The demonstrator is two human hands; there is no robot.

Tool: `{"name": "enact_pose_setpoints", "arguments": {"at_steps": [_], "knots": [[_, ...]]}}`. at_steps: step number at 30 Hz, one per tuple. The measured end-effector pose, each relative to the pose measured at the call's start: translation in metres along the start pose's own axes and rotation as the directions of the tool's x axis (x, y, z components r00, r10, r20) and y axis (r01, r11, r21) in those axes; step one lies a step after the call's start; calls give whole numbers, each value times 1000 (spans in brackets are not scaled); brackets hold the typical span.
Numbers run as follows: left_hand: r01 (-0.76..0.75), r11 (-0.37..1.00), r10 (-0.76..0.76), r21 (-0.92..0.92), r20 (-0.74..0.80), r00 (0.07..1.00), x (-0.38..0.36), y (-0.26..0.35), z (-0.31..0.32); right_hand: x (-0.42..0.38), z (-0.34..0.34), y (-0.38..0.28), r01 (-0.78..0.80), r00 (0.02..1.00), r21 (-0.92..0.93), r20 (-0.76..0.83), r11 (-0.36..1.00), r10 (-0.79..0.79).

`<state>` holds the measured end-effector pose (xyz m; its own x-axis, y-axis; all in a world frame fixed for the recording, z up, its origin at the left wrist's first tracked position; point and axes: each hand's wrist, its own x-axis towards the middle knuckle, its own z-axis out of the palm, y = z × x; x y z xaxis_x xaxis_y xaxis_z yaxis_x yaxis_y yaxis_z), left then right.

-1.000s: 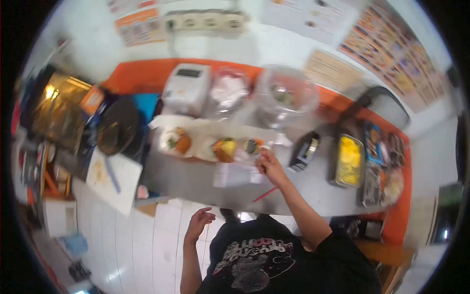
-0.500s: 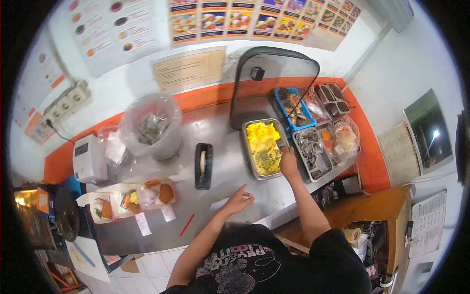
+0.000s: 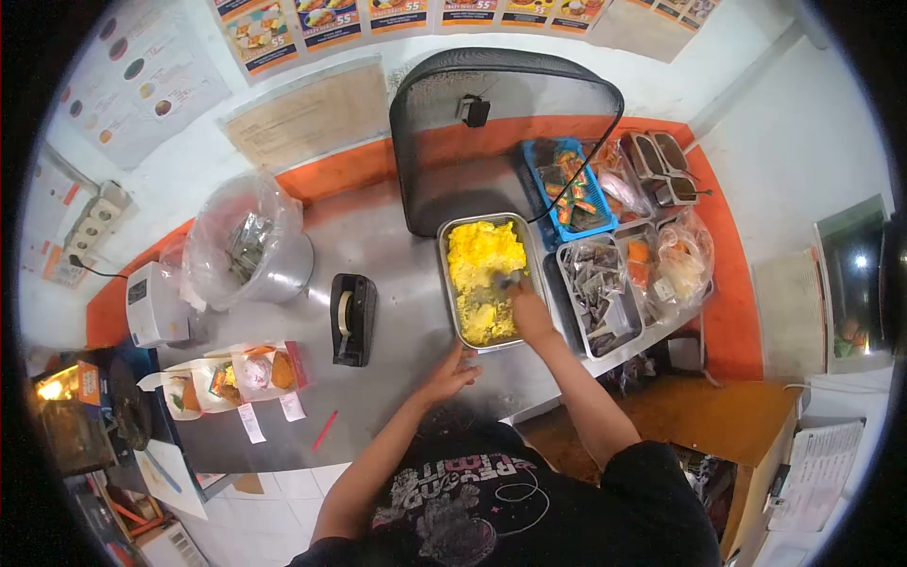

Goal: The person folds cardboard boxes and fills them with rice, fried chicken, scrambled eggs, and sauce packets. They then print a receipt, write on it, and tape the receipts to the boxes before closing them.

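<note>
A metal tray (image 3: 445,274) full of yellow food, like scrambled egg, lies on the steel counter. Over its right half is my right hand (image 3: 529,314), closed round a utensil (image 3: 507,281) whose end rests in the food; its shape is blurred. My left hand (image 3: 451,371) is just below the tray's lower left corner, fingers apart and holding nothing; its fingertips come close to the tray's edge. Behind the tray stands a black mesh cover (image 3: 413,161), tilted up.
Right of the tray are a tray of sachets (image 3: 597,293), a blue basket (image 3: 567,189) and plastic bags (image 3: 685,265). To the left are a tape dispenser (image 3: 353,319), a lined bucket (image 3: 250,250), filled food boxes (image 3: 231,378) and a red pen (image 3: 325,430).
The head view has shifted. My right hand has moved the utensil inward to the middle of the yellow food. My left hand has come nearer the tray's lower left corner.
</note>
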<state>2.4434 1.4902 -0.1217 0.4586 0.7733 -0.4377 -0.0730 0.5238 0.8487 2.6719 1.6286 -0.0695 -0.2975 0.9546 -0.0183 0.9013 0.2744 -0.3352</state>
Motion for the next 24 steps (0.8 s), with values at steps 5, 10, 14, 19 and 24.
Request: {"name": "enact_pose_setpoints", "arguments": {"at_steps": [5,10,14,19,24], "knots": [[-10,999,10,-38,-17,1000,-9,15,11,-22,23,-6,125,966,256,188,959,-176],[10,998,-8,58,-39,999,-5,21,18,6,6,-42,-19,996,266,89,964,-5],[24,1000,-25,-14,-54,998,-6,29,21,-19,0,-26,240,920,34,310,970,-238],[10,994,-14,-112,-34,999,-3,24,24,-38,-19,22,445,819,-66,434,893,-376],[50,974,-76,-223,-112,991,4,22,33,-20,-28,55,349,923,-286,269,893,-275]]}}
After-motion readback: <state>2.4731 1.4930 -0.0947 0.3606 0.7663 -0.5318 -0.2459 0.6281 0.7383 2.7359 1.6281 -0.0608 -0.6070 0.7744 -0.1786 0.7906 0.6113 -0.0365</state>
